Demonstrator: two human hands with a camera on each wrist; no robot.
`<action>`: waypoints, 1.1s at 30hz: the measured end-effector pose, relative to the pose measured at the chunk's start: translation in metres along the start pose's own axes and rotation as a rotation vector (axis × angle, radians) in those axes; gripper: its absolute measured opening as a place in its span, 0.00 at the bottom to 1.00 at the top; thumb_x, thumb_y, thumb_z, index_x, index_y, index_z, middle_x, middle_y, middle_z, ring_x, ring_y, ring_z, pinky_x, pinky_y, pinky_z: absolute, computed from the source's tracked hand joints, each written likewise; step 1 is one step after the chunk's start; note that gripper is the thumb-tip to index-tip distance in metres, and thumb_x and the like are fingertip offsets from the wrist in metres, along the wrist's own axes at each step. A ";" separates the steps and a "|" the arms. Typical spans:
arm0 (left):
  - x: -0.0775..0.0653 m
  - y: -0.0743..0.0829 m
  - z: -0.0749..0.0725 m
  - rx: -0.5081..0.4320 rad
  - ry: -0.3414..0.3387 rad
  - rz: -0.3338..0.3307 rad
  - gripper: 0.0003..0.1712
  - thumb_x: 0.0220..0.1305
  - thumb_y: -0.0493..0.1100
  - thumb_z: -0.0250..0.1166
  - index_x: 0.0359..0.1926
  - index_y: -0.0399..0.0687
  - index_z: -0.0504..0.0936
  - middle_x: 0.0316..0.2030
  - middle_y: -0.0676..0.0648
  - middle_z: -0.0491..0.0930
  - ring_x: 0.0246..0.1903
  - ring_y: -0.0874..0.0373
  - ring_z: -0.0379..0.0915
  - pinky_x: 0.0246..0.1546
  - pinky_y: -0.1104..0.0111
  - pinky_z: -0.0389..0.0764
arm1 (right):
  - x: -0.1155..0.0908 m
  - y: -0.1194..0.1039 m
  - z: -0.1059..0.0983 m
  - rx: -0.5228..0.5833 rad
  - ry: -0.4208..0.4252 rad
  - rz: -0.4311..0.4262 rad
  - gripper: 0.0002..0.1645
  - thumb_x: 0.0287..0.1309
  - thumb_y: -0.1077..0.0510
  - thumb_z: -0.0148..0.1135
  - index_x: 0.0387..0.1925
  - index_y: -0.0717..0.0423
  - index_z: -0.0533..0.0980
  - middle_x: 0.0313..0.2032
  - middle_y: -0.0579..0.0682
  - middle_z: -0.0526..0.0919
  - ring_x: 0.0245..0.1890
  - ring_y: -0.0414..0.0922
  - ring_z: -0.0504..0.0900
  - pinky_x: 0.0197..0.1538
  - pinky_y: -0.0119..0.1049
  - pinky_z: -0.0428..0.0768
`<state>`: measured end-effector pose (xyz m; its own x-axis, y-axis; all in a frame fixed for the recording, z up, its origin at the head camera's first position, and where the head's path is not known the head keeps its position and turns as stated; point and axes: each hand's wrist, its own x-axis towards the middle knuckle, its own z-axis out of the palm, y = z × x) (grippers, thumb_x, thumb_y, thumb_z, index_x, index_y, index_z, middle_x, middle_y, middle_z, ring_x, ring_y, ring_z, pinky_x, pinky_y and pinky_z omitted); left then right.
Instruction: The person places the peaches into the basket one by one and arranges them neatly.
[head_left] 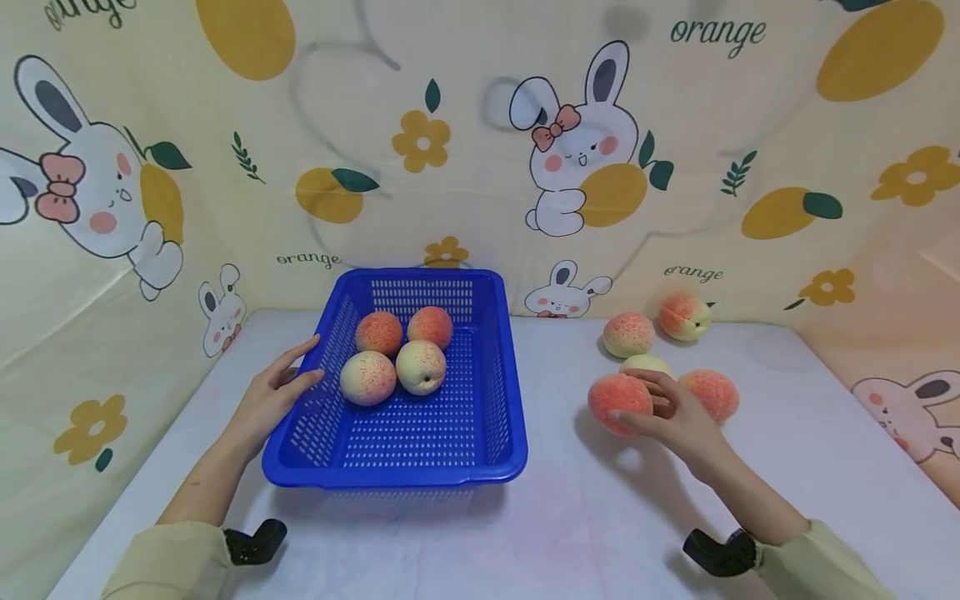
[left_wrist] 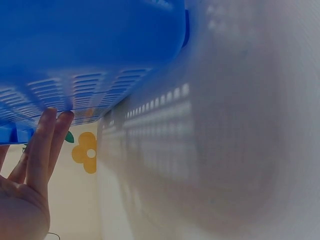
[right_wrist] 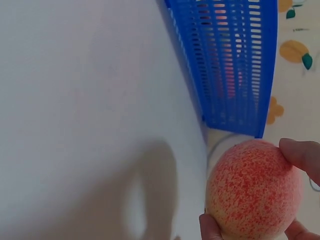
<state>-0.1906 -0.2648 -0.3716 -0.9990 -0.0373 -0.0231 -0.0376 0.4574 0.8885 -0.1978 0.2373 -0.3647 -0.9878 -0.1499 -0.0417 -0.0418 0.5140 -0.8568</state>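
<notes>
A blue plastic basket (head_left: pixel 420 479) holds several peaches, pale and red-speckled, such as the pale peach (head_left: pixel 368 378) at its left. My left hand (head_left: pixel 272 394) is at the basket's left rim, its fingers (left_wrist: pixel 41 155) stretched out against the perforated outer wall. My right hand (head_left: pixel 678 421) pinches a red peach (head_left: pixel 619 403) between thumb and fingertips, right of the basket. In the right wrist view that peach (right_wrist: pixel 255 192) shows above its shadow, raised off the table. Partly behind the hand are another red peach (head_left: pixel 711 395) and a pale peach (head_left: pixel 647 363).
Farther back on the right lie a speckled peach (head_left: pixel 628 335) and a red-and-yellow peach (head_left: pixel 684 316). A white table (head_left: pixel 570 517) carries everything. Behind it hangs a cloth (head_left: pixel 465 200) printed with rabbits and oranges.
</notes>
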 end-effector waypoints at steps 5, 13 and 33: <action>0.001 0.000 0.000 -0.005 0.000 -0.007 0.36 0.70 0.55 0.54 0.75 0.61 0.52 0.62 0.28 0.67 0.49 0.46 0.77 0.39 0.63 0.84 | 0.007 -0.008 0.006 -0.003 0.001 0.005 0.41 0.55 0.49 0.68 0.68 0.51 0.62 0.64 0.63 0.67 0.57 0.58 0.73 0.45 0.34 0.78; 0.001 0.000 0.001 -0.011 -0.005 -0.011 0.36 0.70 0.55 0.54 0.75 0.61 0.51 0.62 0.28 0.67 0.50 0.44 0.76 0.40 0.60 0.84 | 0.016 -0.024 0.015 0.003 0.005 -0.036 0.40 0.55 0.50 0.68 0.66 0.52 0.64 0.62 0.62 0.69 0.57 0.57 0.74 0.45 0.34 0.78; 0.003 -0.002 0.001 -0.006 0.004 -0.020 0.36 0.70 0.55 0.54 0.75 0.63 0.51 0.64 0.29 0.64 0.55 0.37 0.72 0.45 0.56 0.82 | 0.055 -0.082 0.039 -0.004 -0.034 -0.093 0.40 0.54 0.46 0.69 0.66 0.45 0.64 0.65 0.59 0.65 0.55 0.58 0.75 0.50 0.47 0.80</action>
<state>-0.1931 -0.2647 -0.3743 -0.9980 -0.0503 -0.0390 -0.0575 0.4509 0.8907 -0.2426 0.1540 -0.3164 -0.9740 -0.2255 0.0209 -0.1340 0.4996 -0.8558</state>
